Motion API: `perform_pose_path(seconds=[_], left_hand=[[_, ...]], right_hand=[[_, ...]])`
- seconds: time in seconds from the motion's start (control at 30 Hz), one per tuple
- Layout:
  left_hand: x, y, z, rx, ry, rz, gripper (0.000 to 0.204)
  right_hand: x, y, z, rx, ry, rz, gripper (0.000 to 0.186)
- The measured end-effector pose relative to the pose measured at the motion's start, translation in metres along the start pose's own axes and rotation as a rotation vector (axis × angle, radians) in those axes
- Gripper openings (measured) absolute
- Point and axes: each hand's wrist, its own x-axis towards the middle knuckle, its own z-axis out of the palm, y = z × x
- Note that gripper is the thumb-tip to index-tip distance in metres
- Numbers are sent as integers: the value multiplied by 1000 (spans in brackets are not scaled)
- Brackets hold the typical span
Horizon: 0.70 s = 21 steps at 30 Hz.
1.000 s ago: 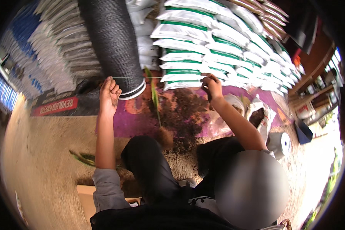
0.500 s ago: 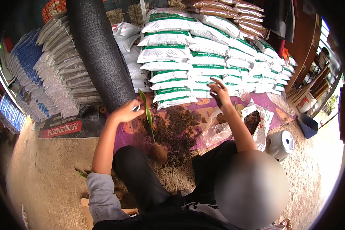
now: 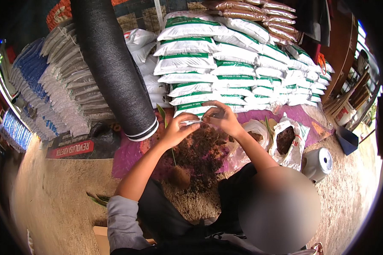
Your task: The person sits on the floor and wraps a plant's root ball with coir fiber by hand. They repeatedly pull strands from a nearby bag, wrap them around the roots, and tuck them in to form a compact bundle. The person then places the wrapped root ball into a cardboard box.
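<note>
My left hand (image 3: 181,131) is closed on a small, thin white object (image 3: 192,122) whose kind I cannot make out. Fingers of my right hand (image 3: 222,120) pinch at its right end, so both hands meet above loose dark soil (image 3: 200,155). Below my left hand, partly hidden by it, a long green leaf (image 3: 162,114) rises from a brown root ball (image 3: 178,177) near my left knee. Right of the soil lie a clear plastic bag (image 3: 240,155) and an open white bag (image 3: 300,138) with dark soil inside.
A purple sheet (image 3: 125,157) lies beneath the soil. White-and-green sacks (image 3: 187,63) are stacked ahead, beside a leaning black roll (image 3: 110,63). A grey-white pot (image 3: 318,165) lies at the right, with a dark blue container (image 3: 347,140) beyond it. More leaves (image 3: 98,198) lie at the left.
My left hand has moved right with the white object. My right hand has come down and left from in front of the sacks, its spread fingers now closing at the object.
</note>
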Motion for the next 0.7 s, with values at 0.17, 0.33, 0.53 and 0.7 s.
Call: perform_pose_path(seconds=[0.17,0.33,0.53,0.7], left_hand=[[8,-30,-12,-8,-20,-47,32],[14,-35,-20,-56,-12,-30,25],[15,-43,-22,-110,19,-19,23],[16,-31,-24,-292,92,-134,25]], right_hand=[[12,13,7,-33,-4,34,42],[17,22,6,-8,39,63,40],[24,33,0,17,225,57,39],[27,40,-13,94,499,229,29]])
